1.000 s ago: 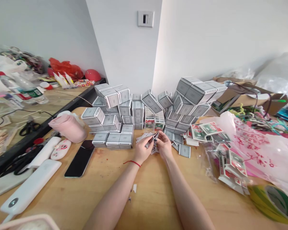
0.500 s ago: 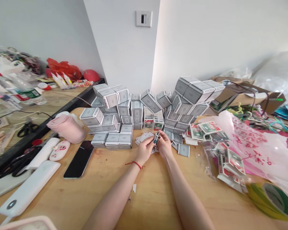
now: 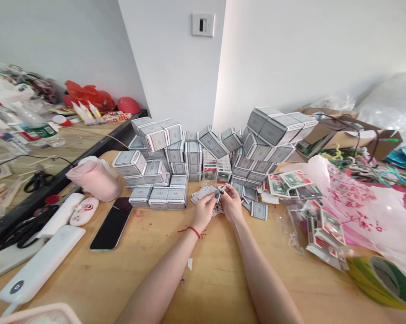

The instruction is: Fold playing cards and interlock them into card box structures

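My left hand (image 3: 205, 210) and my right hand (image 3: 231, 203) meet at the middle of the table, fingertips closed together. Pinched between them is a small playing card (image 3: 220, 191), seemingly bent and mostly covered by the fingers. Loose playing cards (image 3: 203, 193) lie face up beneath and beside my left hand. More cards (image 3: 259, 210), backs up, lie to the right of my right hand. Just behind the hands stand card boxes with red and green fronts (image 3: 209, 172). Around them rise stacks of grey patterned blocks made of folded cards (image 3: 159, 194).
A phone (image 3: 111, 225), a rolled pink cloth (image 3: 94, 180) and a white device (image 3: 41, 265) lie on the left. Opened card boxes (image 3: 326, 229), pink plastic (image 3: 354, 198) and a tape roll (image 3: 385, 281) are on the right. High block stacks (image 3: 273, 128) lean behind.
My fingers have shifted slightly around the card, and its visible part has turned. Both hands stay in nearly the same place; the stacks have not moved.
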Demonstrator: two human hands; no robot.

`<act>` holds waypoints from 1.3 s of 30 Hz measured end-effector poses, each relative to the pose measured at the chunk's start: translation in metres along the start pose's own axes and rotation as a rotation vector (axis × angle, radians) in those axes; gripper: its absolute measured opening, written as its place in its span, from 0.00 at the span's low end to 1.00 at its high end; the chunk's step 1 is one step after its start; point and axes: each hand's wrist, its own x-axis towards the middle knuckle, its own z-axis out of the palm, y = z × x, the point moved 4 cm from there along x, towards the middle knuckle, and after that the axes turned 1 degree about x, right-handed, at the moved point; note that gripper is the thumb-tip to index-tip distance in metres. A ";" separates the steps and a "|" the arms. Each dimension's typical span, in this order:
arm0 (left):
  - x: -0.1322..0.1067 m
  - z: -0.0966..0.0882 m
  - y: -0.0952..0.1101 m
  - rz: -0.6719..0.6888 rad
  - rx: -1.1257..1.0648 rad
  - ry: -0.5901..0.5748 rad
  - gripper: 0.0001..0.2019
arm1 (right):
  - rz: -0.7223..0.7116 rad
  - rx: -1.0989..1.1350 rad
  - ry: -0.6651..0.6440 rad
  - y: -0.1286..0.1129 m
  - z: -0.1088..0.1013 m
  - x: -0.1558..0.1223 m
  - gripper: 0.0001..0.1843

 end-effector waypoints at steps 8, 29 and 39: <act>0.002 -0.005 0.002 -0.021 0.015 0.049 0.13 | 0.020 -0.020 -0.052 0.001 0.002 0.000 0.27; 0.003 -0.007 0.000 -0.008 0.189 0.089 0.14 | -0.017 -0.056 0.005 0.002 -0.001 -0.001 0.23; 0.002 -0.008 0.004 0.068 0.357 0.141 0.12 | 0.005 -0.086 0.087 0.006 -0.005 -0.001 0.24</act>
